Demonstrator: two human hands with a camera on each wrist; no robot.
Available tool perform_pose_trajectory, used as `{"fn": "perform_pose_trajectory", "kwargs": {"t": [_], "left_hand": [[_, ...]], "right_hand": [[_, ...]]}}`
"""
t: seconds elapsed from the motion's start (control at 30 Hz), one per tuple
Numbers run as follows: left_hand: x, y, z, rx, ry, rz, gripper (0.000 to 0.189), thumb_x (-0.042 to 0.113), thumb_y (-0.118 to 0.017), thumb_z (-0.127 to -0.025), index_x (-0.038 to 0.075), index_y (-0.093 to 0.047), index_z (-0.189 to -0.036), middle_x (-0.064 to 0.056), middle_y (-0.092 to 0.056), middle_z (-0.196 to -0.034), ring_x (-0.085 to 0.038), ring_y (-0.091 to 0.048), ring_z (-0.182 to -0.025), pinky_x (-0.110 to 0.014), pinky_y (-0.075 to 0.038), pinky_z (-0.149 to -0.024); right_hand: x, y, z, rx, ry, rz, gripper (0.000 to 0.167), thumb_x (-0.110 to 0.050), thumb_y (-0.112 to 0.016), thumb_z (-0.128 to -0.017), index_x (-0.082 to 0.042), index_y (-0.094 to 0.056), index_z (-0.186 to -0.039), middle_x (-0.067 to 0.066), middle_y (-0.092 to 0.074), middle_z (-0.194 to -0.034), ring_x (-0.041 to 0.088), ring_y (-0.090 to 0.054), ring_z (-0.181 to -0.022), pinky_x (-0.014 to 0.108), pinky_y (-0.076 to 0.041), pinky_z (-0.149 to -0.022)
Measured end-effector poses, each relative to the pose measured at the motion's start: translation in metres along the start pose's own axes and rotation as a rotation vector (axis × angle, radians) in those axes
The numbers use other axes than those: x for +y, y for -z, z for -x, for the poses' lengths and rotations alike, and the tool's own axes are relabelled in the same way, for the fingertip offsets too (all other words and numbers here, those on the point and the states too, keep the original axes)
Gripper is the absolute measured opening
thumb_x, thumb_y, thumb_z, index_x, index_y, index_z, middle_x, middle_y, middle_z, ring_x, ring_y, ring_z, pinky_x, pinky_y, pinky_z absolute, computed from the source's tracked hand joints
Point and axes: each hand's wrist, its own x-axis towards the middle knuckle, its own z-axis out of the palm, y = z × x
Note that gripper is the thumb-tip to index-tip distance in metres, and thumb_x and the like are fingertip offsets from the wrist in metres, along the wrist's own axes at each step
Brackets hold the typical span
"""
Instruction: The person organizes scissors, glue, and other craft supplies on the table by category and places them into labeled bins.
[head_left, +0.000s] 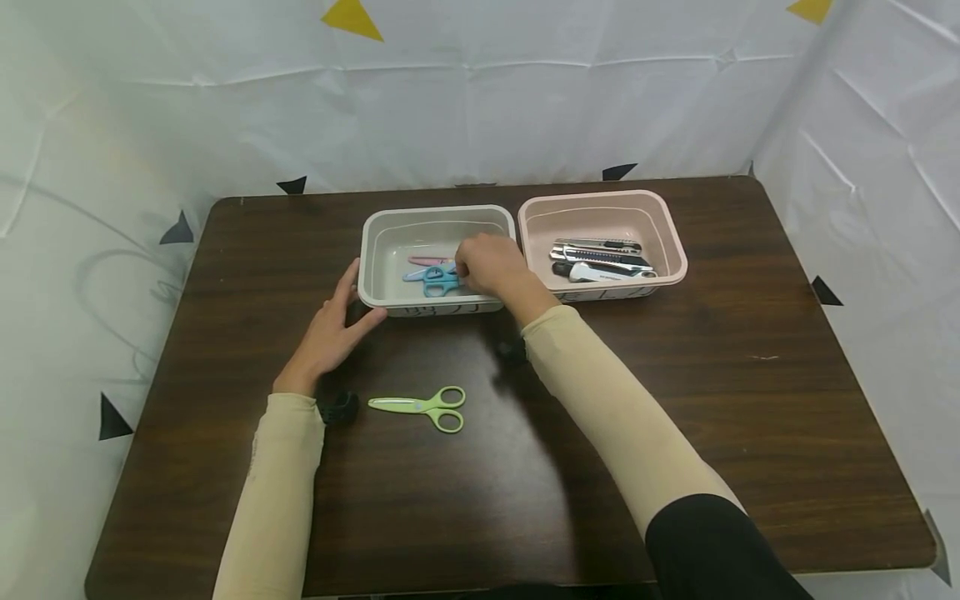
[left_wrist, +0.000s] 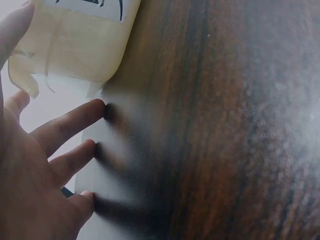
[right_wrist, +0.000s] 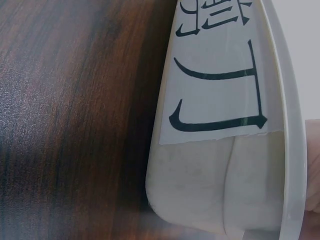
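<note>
My right hand (head_left: 491, 262) reaches over the right side of a whitish plastic basket (head_left: 405, 215), its curled fingers down inside. Blue-handled scissors (head_left: 441, 285) lie right at those fingers, partly covered; I cannot tell whether they are gripped. Beside them is a pink pair of scissors (head_left: 427, 261). My left hand (head_left: 326, 333) rests at the basket's left front corner, thumb by the front rim, fingers spread. In the left wrist view, the fingertips (left_wrist: 97, 107) come down at the tabletop beside the basket. Green scissors (head_left: 431, 406) lie closed on the table in front.
A pink basket (head_left: 660, 208) stands close on the right, holding several utility knives (head_left: 600, 254). A paper label (right_wrist: 220, 85) with dark characters is on the whitish basket's front. White sheeting (head_left: 465, 125) surrounds the dark wooden table (head_left: 750, 375) at the back and sides.
</note>
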Motion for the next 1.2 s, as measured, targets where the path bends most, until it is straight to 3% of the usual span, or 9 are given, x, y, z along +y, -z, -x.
{"fn": "perform_pose_trajectory", "kwargs": {"t": [0.27, 0.47, 0.67, 1.0, 1.2], "left_hand": [[0.0, -0.001, 0.001, 0.001, -0.01, -0.003, 0.084, 0.056, -0.061, -0.091, 0.052, -0.004, -0.153, -0.004, -0.032, -0.157, -0.029, -0.035, -0.141, -0.066, -0.007, -0.112], [0.001, -0.002, 0.0, 0.0, -0.014, -0.002, 0.083, 0.056, -0.061, -0.091, 0.056, -0.003, -0.151, -0.004, -0.032, -0.157, -0.028, -0.035, -0.141, -0.065, -0.008, -0.112], [0.0, -0.002, -0.001, 0.0, -0.009, -0.003, 0.084, 0.057, -0.06, -0.091, 0.052, -0.004, -0.153, -0.006, -0.035, -0.156, -0.028, -0.035, -0.141, -0.07, -0.01, -0.109], [0.0, -0.003, -0.001, -0.001, -0.018, -0.023, 0.083, 0.057, -0.059, -0.092, 0.054, -0.001, -0.152, -0.006, -0.034, -0.156, -0.03, -0.035, -0.141, -0.061, -0.005, -0.114], [0.0, -0.002, -0.001, 0.001, -0.012, -0.015, 0.083, 0.057, -0.059, -0.092, 0.051, -0.003, -0.154, -0.009, -0.034, -0.156, -0.032, -0.036, -0.14, -0.062, -0.007, -0.114]], "right_hand": [[0.002, -0.001, -0.001, 0.006, 0.003, 0.021, 0.005, -0.017, -0.071, -0.086, -0.017, -0.073, -0.082, -0.002, -0.066, -0.084, 0.018, -0.058, -0.078, 0.04, -0.05, -0.07], [0.004, 0.002, 0.002, 0.016, 0.022, -0.002, 0.007, -0.02, -0.073, -0.087, -0.016, -0.075, -0.091, -0.001, -0.067, -0.089, 0.018, -0.059, -0.082, 0.04, -0.05, -0.074], [0.004, 0.004, 0.007, 0.053, 0.038, -0.022, 0.008, -0.02, -0.071, -0.088, -0.017, -0.076, -0.093, -0.002, -0.069, -0.09, 0.017, -0.059, -0.082, 0.039, -0.05, -0.073], [-0.02, 0.015, 0.023, 0.164, 0.085, -0.053, 0.013, -0.028, -0.065, -0.093, -0.02, -0.075, -0.089, -0.007, -0.065, -0.079, 0.015, -0.055, -0.07, 0.036, -0.045, -0.058], [-0.035, 0.022, 0.038, 0.225, 0.133, -0.051, 0.014, -0.032, -0.067, -0.093, -0.021, -0.075, -0.088, -0.007, -0.066, -0.082, 0.014, -0.057, -0.073, 0.035, -0.046, -0.061]]}}
